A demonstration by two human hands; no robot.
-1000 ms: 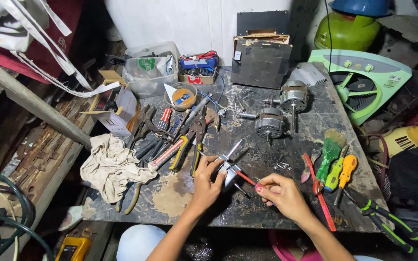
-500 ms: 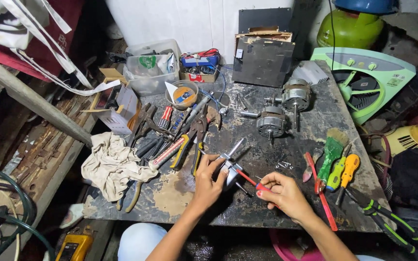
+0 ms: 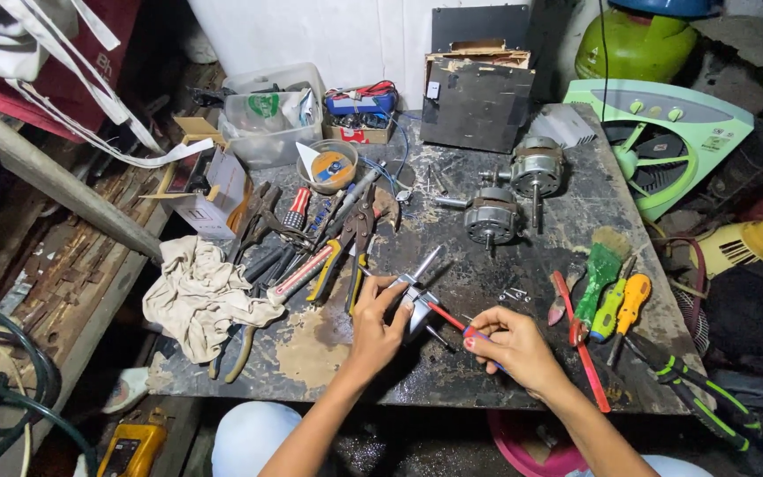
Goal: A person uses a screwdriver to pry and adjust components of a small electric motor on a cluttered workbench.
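**Both hands busy near the front edge of a crowded bench**

We see the left hand [image 3: 374, 322] gripping a small metal part [image 3: 419, 299] that lies near the workbench [image 3: 523, 371] front edge. The right hand [image 3: 512, 347] pinches a red-handled screwdriver [image 3: 449, 318], its tip at the part. Pliers [image 3: 346, 252] crowd just left, a crumpled rag [image 3: 200, 296] hangs toward the left edge, and two motors [image 3: 509, 190] sit well behind. Bare tabletop shows between the hands and the green brush [image 3: 600, 274].

White cardboard box [image 3: 207, 190] at bench's left edge; clear plastic tub [image 3: 267, 124] with green label behind it.
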